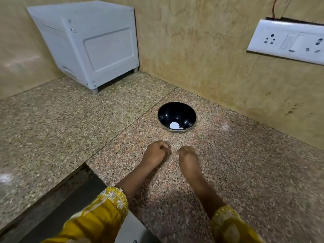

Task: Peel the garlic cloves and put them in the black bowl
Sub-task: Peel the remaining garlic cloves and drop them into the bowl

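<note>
Fingers of the left hand (155,151) and right hand (188,157) curl under at lower centre, probably working a garlic clove, though I cannot tell whether they hold one. Just above, within easy reach for dropping, waits the round glossy black bowl (168,113).

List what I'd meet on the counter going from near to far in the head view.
Left hand and right hand, side by side → black bowl → white appliance at the back corner.
</note>
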